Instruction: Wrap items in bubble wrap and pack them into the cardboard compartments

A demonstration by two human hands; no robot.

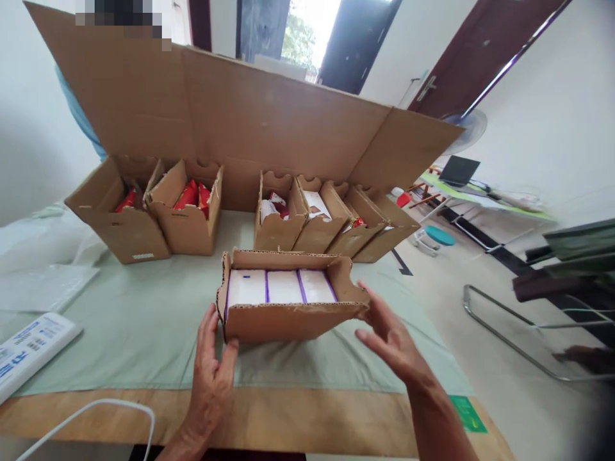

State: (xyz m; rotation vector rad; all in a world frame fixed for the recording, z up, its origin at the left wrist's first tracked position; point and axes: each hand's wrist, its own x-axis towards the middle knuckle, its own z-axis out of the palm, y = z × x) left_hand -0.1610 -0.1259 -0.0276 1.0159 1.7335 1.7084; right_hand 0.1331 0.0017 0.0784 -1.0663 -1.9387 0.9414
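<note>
A low open cardboard tray (288, 320) rests on the pale green cloth (144, 333) right in front of me. It holds three white packs with purple edges (283, 286), side by side. My left hand (211, 371) touches the tray's near left corner, thumb against the front wall, fingers together and extended. At the tray's right end, my right hand (391, 339) hovers with its fingers stretched out and apart, fingertips just touching or nearly touching the corner flap. Neither hand grips anything.
Behind the tray stand several small open cardboard boxes (187, 211) with red and white packets, in front of a large flattened cardboard sheet (250, 115). A white printed pack (29, 349) and a white cable (96, 410) lie at left. A person in blue (79, 115) stands behind the sheet. Chair frames (509, 333) stand right.
</note>
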